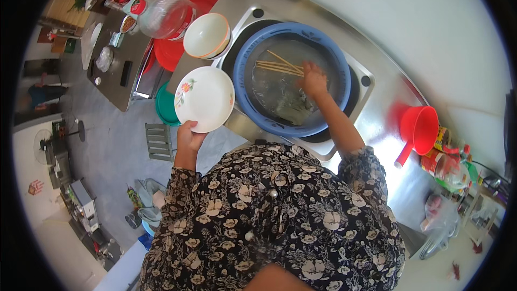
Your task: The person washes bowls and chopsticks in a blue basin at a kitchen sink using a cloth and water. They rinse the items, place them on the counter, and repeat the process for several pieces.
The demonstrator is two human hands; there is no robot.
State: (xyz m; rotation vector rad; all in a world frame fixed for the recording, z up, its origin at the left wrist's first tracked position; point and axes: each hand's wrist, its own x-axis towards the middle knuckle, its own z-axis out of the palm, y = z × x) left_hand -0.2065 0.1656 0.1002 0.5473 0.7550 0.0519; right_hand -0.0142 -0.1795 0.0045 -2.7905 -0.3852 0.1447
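My left hand (pixel 191 137) grips the rim of a white plate with a flower pattern (pixel 205 99), held to the left of the basin. A blue plastic basin (pixel 291 130) of cloudy water sits in the sink. My right hand (pixel 314 79) is over the basin at the ends of several wooden chopsticks (pixel 278 67); whether its fingers hold them is not clear. A wet greenish-grey cloth (pixel 294 110) lies in the water below them. Stacked bowls with an orange rim (pixel 207 35) stand on the steel counter, just beyond the plate.
A red plastic dipper (pixel 419 130) rests on the counter at the right, beside bottles and jars. A big clear plastic bottle (pixel 167 15) and red basins (pixel 167 54) are at the upper left. A green basin (pixel 165 105) and a slatted stool (pixel 158 141) stand lower, at the left.
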